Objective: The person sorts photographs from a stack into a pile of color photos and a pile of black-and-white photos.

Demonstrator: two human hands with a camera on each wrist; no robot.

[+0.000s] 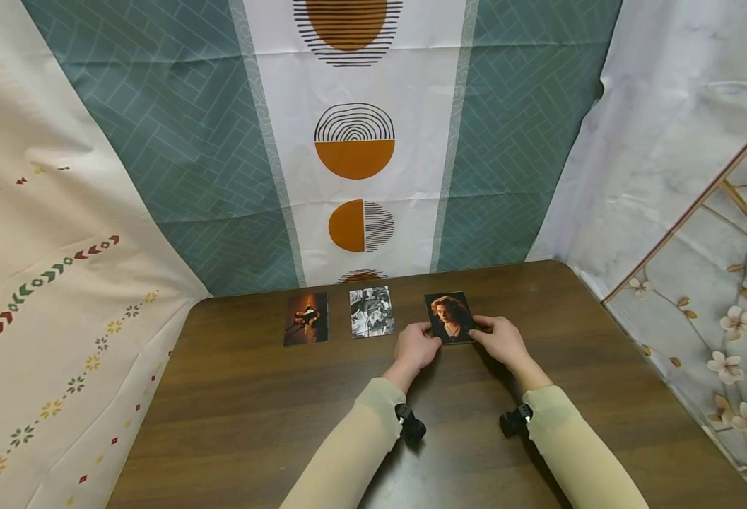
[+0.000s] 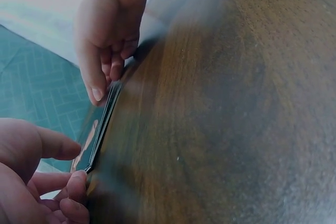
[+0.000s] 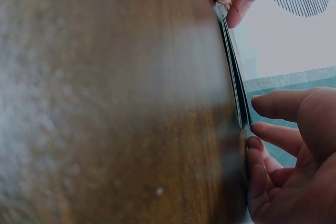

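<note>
A small stack of photo cards [image 1: 449, 319] lies at the back of the table, its top picture a portrait of a person with reddish hair on a dark ground. My left hand [image 1: 418, 346] holds its left side near the bottom corner, and my right hand [image 1: 499, 339] holds the right side. In the left wrist view, thin layered edges of the cards [image 2: 105, 127] show between the left hand [image 2: 44, 169] and the right hand [image 2: 110, 30]. From the right wrist, the right fingers [image 3: 281, 140] are at the near corner of the stack.
To the left lie a black-and-white photo card [image 1: 372, 312] and a dark card with an orange glow [image 1: 306, 319], side by side. Brown wooden table [image 1: 252, 424] beneath. A patterned cloth [image 1: 373, 85] hangs behind the back edge, with more cloth at both sides.
</note>
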